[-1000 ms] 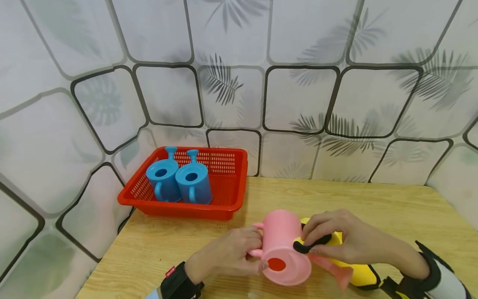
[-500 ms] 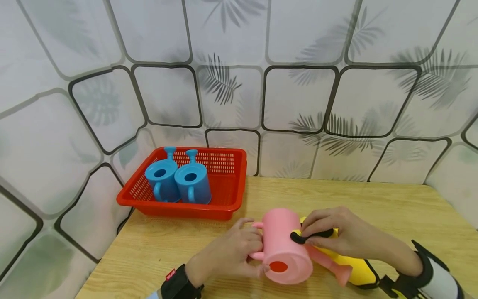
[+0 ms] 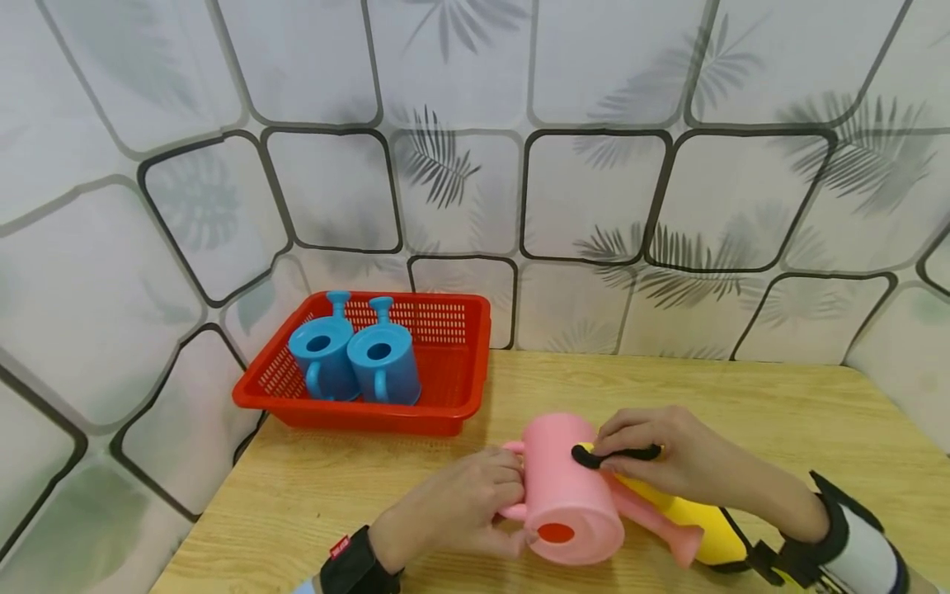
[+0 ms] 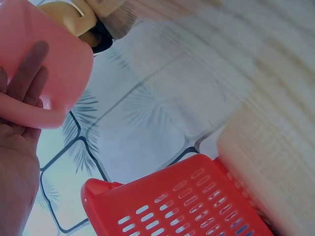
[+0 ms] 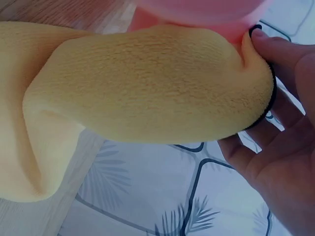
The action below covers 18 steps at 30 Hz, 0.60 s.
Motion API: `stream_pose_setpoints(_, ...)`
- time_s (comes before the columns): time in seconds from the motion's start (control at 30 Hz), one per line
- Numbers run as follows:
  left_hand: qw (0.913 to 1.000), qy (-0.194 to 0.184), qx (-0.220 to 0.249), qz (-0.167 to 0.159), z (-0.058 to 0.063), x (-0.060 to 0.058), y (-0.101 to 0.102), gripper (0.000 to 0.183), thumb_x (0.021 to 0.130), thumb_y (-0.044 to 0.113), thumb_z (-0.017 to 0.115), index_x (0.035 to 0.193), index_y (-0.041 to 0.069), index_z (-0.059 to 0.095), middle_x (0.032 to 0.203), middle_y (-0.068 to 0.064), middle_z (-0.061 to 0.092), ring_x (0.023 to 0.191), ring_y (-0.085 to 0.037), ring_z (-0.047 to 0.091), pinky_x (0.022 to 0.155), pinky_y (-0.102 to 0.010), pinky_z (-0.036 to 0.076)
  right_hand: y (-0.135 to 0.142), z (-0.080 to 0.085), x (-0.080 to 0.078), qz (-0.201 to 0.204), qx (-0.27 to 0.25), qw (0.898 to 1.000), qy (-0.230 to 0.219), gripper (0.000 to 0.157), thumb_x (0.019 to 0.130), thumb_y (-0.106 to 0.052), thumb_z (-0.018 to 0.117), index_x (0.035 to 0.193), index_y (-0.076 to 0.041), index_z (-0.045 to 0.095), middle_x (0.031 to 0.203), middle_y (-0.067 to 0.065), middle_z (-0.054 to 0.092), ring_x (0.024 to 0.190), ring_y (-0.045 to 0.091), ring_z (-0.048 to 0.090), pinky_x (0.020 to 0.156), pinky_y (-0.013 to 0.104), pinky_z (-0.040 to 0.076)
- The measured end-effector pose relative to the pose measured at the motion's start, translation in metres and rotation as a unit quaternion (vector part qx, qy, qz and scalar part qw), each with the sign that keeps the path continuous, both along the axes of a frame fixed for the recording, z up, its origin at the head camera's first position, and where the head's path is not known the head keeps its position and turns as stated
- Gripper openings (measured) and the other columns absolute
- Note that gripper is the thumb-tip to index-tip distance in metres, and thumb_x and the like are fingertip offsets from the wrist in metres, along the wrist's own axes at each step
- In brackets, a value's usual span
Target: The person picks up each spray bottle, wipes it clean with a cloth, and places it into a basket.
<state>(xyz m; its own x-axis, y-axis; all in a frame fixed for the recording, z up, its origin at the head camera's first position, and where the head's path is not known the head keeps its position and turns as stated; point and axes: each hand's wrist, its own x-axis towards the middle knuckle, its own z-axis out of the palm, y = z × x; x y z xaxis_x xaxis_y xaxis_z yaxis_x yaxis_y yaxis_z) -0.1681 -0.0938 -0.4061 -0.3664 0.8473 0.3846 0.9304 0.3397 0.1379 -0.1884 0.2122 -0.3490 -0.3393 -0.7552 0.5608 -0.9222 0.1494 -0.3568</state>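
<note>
A pink toy watering can [image 3: 558,474] lies tipped on the table, its reddish opening facing me and its spout [image 3: 653,520] pointing right. My left hand [image 3: 462,505] holds it by the handle; the left wrist view shows fingers passing through the handle loop [image 4: 34,115] against the can's wall. My right hand [image 3: 671,454] pinches a yellow cloth [image 5: 152,86] by its black-trimmed edge and presses it to the can's upper right side. The rest of the cloth hangs behind the spout onto the table, partly hidden.
A red plastic basket [image 3: 371,422] stands at the back left of the wooden table [image 3: 668,384]. Two blue watering cans, one left [image 3: 326,375] and one right [image 3: 393,371], sit upright inside it. A patterned curtain [image 3: 460,198] hangs behind the table.
My right hand has slid the cloth's black edge a little up and left along the can's side. The left hand keeps its hold; the can has barely shifted.
</note>
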Motion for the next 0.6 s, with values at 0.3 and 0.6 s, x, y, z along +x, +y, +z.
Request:
stream_pose_setpoints(0.3,0.9999,-0.004,0.007,-0.007,0.002,0.002,0.002,0.018,0.096,0.038,0.065,0.090,0.021,0.065,0.079,0.013,0.058,0.090,-0.003,0.052,0.092,-0.009,0.039,0.010,-0.011,-0.019,-0.109,0.003,0.994,0.022,0.034,0.077,0.006,0.081,0.103,-0.017,0.078,0.095,-0.003,0.076,0.080,0.003,0.068,0.067,0.010,0.048)
stream_pose_setpoints(0.6,0.9995,-0.020,0.024,-0.002,0.002,0.001,0.001,0.018,0.095,0.037,0.066,0.090,0.020,0.067,0.079,0.012,0.059,0.089,-0.003,0.052,0.095,-0.011,0.041,0.016,-0.013,-0.017,-0.132,0.006,0.991,0.006,0.034,0.079,0.003,0.082,0.105,-0.018,0.077,0.093,-0.003,0.079,0.078,0.000,0.067,0.060,0.011,0.044)
